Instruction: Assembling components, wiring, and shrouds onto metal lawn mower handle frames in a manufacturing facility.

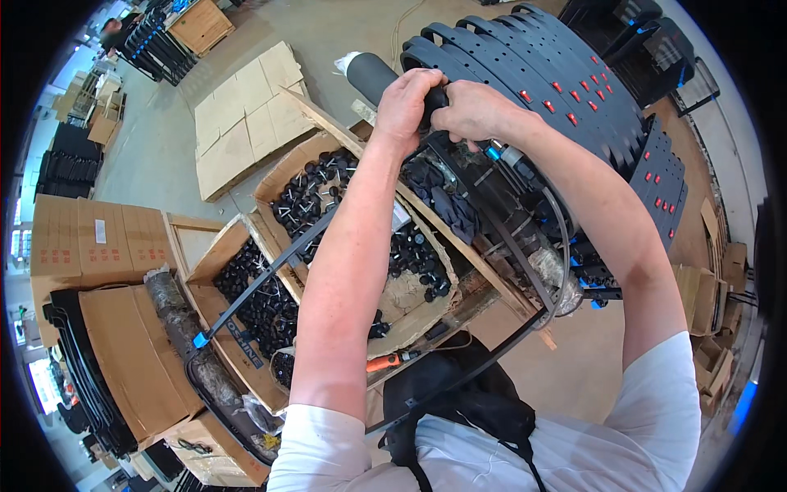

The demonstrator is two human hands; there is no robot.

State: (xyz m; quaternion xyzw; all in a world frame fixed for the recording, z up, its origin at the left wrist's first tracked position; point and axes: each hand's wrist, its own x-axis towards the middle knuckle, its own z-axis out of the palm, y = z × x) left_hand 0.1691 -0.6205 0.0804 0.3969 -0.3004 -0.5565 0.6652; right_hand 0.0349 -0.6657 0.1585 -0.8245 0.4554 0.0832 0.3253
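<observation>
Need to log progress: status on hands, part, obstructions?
Left hand closed on black cylinder. Right hand at its near end, grip partly hidden. Blue-collared tool close by.

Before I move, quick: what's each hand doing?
Left hand: closed around the thick black cylinder.
Right hand: fingers bent at the cylinder's right end; whether it grips cannot be told.

The roller (373, 78), a thick black cylinder with a whitish far end, points away and leftward from the left hand (406, 107); a rounded black piece (436, 100) sits between left and right hands (471, 111).
</observation>
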